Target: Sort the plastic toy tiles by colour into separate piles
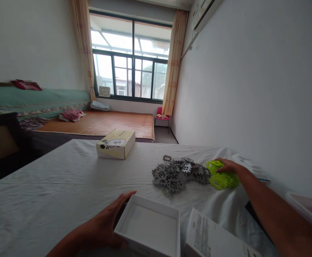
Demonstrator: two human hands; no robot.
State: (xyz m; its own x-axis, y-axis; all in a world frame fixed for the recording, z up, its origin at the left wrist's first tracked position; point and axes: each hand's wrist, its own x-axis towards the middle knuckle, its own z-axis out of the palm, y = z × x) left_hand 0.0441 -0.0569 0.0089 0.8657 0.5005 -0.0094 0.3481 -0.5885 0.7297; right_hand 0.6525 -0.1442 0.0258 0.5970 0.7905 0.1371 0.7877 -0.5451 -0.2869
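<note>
My left hand (109,223) grips the left wall of an open white box (147,228), which has nothing in it. Its thumb side shows along the rim, and some fingers are hidden under the box. Farther off to the right, my right hand (229,166) is closed on a yellow-green interlocking piece (214,165) at the top of a small heap of yellow-green pieces (222,181). Touching that heap on its left lies a larger pile of grey interlocking pieces (173,175) with notched edges. A white box with printed text (215,237) lies just right of the open box.
A yellow and white cartoon box (115,144) stands near the far edge of the cloth-covered table (73,185). White stacked items (248,166) and a clear plastic container (306,207) lie along the right side by the wall. Beyond the table are a bed (118,121) and a red chair (162,115).
</note>
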